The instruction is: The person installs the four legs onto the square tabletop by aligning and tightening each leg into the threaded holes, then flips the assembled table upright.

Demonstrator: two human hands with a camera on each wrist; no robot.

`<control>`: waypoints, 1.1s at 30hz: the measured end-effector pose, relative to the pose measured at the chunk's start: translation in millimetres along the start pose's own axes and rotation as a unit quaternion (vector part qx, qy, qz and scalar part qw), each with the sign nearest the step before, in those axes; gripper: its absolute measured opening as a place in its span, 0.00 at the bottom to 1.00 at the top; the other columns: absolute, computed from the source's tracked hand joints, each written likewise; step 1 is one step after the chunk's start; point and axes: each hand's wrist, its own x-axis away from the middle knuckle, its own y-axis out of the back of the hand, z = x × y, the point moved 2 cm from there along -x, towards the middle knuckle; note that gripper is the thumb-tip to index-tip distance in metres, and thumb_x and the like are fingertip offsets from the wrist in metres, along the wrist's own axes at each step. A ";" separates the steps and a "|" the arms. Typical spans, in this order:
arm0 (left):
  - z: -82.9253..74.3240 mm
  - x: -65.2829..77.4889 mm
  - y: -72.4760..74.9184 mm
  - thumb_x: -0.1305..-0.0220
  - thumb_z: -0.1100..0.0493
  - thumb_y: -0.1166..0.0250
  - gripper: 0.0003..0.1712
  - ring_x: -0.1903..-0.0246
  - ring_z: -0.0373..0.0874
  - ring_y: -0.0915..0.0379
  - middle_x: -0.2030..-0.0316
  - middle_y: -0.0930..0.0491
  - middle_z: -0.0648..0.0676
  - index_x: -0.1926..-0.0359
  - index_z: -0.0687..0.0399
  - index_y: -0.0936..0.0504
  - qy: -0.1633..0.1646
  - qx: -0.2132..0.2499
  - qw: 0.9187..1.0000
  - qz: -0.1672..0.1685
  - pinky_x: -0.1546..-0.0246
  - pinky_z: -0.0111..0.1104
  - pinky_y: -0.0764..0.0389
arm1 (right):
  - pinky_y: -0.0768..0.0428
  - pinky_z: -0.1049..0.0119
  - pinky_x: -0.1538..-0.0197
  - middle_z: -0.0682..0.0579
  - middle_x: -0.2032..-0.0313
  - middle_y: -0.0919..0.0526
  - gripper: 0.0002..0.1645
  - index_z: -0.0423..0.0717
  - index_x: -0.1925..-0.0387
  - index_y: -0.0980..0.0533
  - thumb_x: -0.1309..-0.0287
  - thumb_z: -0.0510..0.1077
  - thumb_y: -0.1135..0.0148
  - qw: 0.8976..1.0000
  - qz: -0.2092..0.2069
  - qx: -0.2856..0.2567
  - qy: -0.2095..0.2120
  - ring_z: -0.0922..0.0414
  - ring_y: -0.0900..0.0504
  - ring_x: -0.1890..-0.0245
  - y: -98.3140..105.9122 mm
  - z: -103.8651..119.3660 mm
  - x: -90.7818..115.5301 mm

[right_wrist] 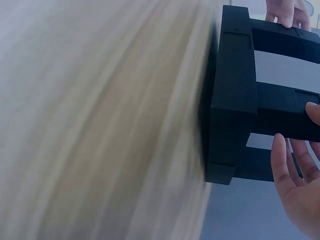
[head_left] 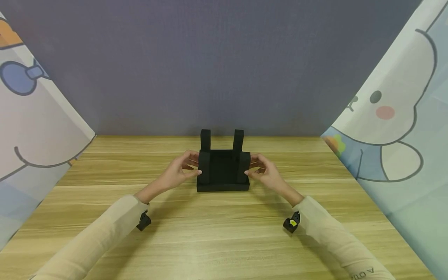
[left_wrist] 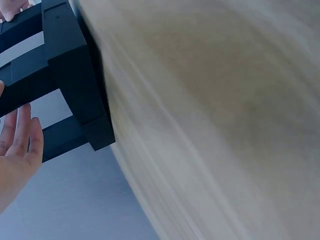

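Note:
A black stand [head_left: 223, 187] with a square base and upright posts sits on the wooden table. My left hand [head_left: 181, 170] holds the near left post [head_left: 204, 168], its thumb on the front and the fingers around the outer side. On the opposite side, my right hand [head_left: 267, 173] pinches the near right post [head_left: 244, 167] between thumb and fingers. Both wrist views show the stand side-on: the left hand [left_wrist: 20, 145] is cut off by the frame edge, and the right hand [right_wrist: 300, 185] lies along its post. Two farther posts rise behind, untouched.
The wooden table [head_left: 224, 233] reaches back to a grey panel [head_left: 224, 70]. Cartoon-printed sheets [head_left: 392, 116] flank it on both sides. A small black camera device is worn at each wrist, the left one [head_left: 144, 221] below the sleeve cuff.

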 end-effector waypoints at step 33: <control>-19.7 -18.2 18.2 0.40 0.58 0.38 0.28 0.54 0.48 0.26 0.49 0.26 0.60 0.39 0.52 0.34 0.062 0.111 0.990 -0.054 0.53 0.35 0.24 | 0.23 0.65 0.69 0.55 0.61 0.24 0.22 0.35 0.49 0.29 0.44 0.41 0.39 0.990 -0.089 -0.107 -0.020 0.64 0.23 0.67 8.0 25.2 -18.5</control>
